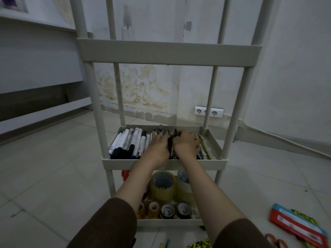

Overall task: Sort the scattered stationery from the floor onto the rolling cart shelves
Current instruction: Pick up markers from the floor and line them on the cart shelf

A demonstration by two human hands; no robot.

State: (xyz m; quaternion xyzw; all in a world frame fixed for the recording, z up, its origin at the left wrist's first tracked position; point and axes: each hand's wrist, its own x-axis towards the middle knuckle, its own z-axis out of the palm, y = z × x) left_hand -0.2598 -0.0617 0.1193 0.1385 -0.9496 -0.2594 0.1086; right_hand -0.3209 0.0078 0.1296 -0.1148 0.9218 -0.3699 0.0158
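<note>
A beige rolling cart (164, 162) stands before me. Its middle shelf holds a row of white markers (130, 143) on the left, dark pens (172, 149) in the middle and pencils (204, 148) on the right. Both hands reach into that shelf. My left hand (158, 146) and my right hand (187, 143) lie side by side over the dark pens, fingers curled down around the bundle between them. The bottom shelf holds several tape rolls (163, 185). A white bottle (128, 25) stands on the upper shelf.
On the floor at the right lie a red and blue flat packet (299, 224) and orange-handled scissors (275, 242). A yellow patterned item (198, 245) and pencils (164, 244) lie at the bottom edge. A wall socket strip (208, 111) sits behind the cart.
</note>
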